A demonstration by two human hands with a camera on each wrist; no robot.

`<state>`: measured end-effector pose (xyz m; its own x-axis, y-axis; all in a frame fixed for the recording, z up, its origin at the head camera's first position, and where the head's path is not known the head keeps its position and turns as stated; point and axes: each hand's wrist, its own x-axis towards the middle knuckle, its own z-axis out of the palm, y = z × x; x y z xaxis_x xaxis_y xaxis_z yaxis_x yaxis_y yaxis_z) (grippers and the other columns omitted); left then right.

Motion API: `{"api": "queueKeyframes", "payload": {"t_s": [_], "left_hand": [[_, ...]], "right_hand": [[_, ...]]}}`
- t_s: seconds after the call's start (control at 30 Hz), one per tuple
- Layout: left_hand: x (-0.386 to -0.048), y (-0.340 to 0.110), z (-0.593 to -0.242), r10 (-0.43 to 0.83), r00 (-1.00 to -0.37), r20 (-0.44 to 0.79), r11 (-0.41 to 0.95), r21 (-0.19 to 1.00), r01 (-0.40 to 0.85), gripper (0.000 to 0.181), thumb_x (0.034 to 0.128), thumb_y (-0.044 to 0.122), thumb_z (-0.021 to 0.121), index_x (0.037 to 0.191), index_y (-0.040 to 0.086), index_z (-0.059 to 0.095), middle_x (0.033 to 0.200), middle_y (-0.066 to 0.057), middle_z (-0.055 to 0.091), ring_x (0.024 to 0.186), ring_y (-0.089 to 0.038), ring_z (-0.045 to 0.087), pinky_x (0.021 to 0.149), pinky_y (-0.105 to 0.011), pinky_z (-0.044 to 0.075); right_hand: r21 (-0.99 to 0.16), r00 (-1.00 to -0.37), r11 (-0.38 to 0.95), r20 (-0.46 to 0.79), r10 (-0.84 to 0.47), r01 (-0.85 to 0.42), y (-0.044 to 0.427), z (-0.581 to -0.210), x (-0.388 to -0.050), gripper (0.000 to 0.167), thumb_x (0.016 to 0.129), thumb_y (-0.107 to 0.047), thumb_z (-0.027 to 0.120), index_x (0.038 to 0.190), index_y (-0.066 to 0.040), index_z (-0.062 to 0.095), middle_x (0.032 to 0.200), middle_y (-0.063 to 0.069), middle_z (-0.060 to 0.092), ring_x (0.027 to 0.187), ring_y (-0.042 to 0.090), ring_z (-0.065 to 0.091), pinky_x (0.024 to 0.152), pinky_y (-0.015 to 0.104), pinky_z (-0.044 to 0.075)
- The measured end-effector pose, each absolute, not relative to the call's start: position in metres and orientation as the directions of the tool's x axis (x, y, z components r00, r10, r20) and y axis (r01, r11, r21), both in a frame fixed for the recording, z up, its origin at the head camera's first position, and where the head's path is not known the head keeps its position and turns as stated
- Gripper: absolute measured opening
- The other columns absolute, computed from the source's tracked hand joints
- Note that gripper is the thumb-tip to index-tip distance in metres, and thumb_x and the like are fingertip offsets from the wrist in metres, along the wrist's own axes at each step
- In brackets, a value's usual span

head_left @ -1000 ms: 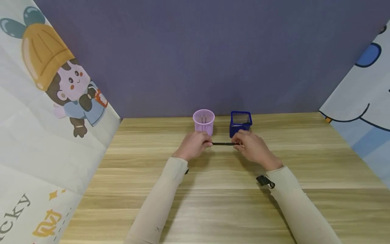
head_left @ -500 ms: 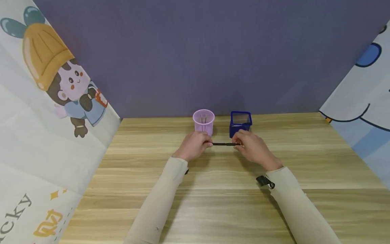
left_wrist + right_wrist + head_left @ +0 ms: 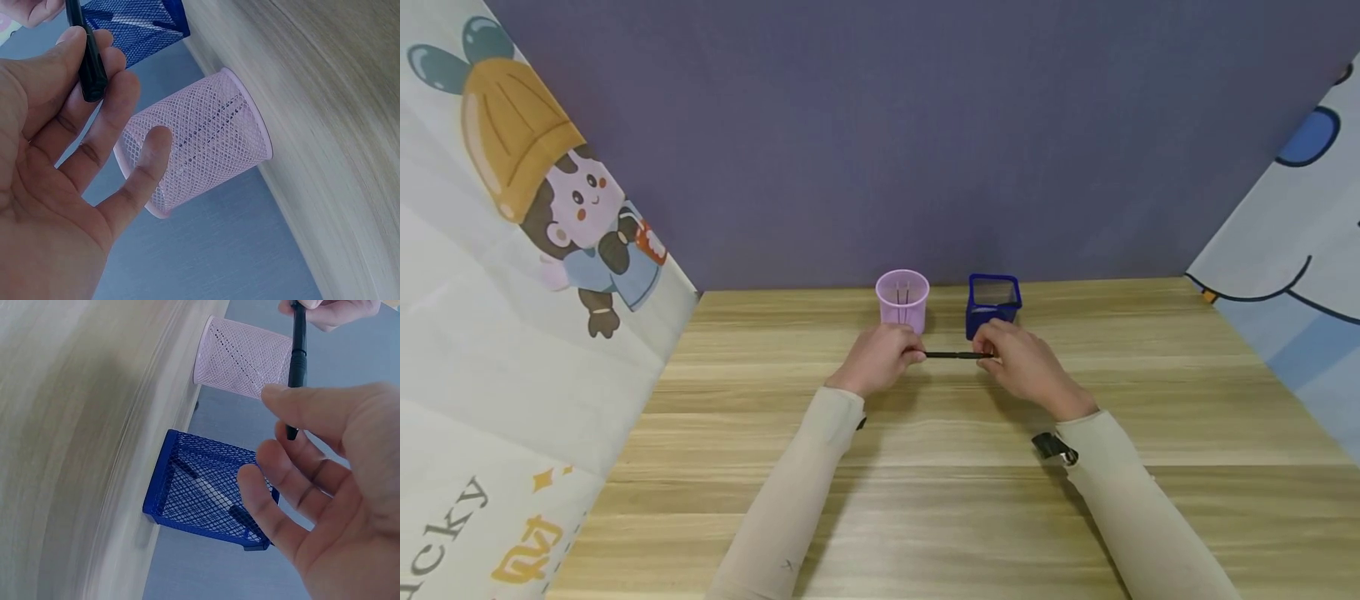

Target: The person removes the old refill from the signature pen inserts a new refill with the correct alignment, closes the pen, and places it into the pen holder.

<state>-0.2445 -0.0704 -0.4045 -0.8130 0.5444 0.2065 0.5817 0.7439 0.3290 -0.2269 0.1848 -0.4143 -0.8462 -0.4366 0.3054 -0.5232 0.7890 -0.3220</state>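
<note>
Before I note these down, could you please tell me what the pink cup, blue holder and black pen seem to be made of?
Pink cup: probably painted metal mesh, matte, judging by the fine lattice. Blue holder: likely coated metal mesh, satin, with an open grid and solid edges. Black pen: perhaps smooth plastic, given its soft highlights; metal is possible.

The pen (image 3: 951, 355) is showing solid black here, the round cup (image 3: 194, 150) is sporting pale pink mesh, and the square cup (image 3: 206, 506) is flashing deep blue mesh! The counter (image 3: 917, 500) is running tan and cream in streaky wood grain, the backdrop (image 3: 865, 142) is looking plain slate-purple, and both sleeves (image 3: 793, 496) are showing cream.
</note>
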Motion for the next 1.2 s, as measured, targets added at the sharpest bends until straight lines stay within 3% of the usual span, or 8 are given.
{"api": "queueKeyframes", "payload": {"t_s": [0.2, 0.5, 0.9, 1.2], "left_hand": [[-0.244, -0.072, -0.406, 0.545, -0.813, 0.205, 0.747, 0.320, 0.582, 0.013, 0.0959, 0.027, 0.072, 0.100, 0.017, 0.079, 0.097, 0.005, 0.079, 0.093, -0.013, 0.072, 0.090, -0.035, 0.059], [-0.243, -0.074, -0.405, 0.544, -0.817, 0.194, 0.755, 0.313, 0.577, 0.013, 0.0961, 0.027, 0.072, 0.100, 0.017, 0.079, 0.097, 0.005, 0.078, 0.092, -0.013, 0.072, 0.089, -0.034, 0.059], [-0.240, -0.077, -0.409, 0.545, -0.816, 0.191, 0.746, 0.334, 0.576, 0.013, 0.0958, 0.026, 0.073, 0.100, 0.017, 0.079, 0.097, 0.005, 0.078, 0.092, -0.013, 0.072, 0.089, -0.034, 0.059], [-0.239, -0.077, -0.408, 0.556, -0.807, 0.202, 0.737, 0.330, 0.590, 0.012, 0.0955, 0.026, 0.073, 0.099, 0.017, 0.080, 0.096, 0.006, 0.078, 0.092, -0.013, 0.072, 0.090, -0.035, 0.059]], "right_hand": [[-0.323, -0.849, 0.791, 0.297, -0.438, -0.520, 0.185, -0.414, -0.225, 0.026, 0.083, -0.015, 0.085, 0.102, -0.012, 0.067, 0.092, 0.001, 0.064, 0.083, 0.017, 0.060, 0.071, 0.037, 0.051], [-0.312, -0.846, 0.791, 0.285, -0.451, -0.527, 0.183, -0.410, -0.222, 0.024, 0.092, -0.022, 0.077, 0.111, -0.008, 0.074, 0.093, 0.003, 0.067, 0.086, 0.021, 0.065, 0.072, 0.040, 0.054], [-0.308, -0.831, 0.774, 0.273, -0.485, -0.553, 0.179, -0.412, -0.218, 0.019, 0.093, -0.013, 0.074, 0.111, -0.006, 0.076, 0.092, 0.002, 0.066, 0.081, 0.016, 0.065, 0.069, 0.036, 0.054], [-0.295, -0.828, 0.779, 0.298, -0.475, -0.553, 0.178, -0.413, -0.215, 0.013, 0.092, -0.012, 0.076, 0.104, -0.009, 0.077, 0.090, 0.001, 0.064, 0.077, 0.015, 0.060, 0.068, 0.035, 0.050]]}}
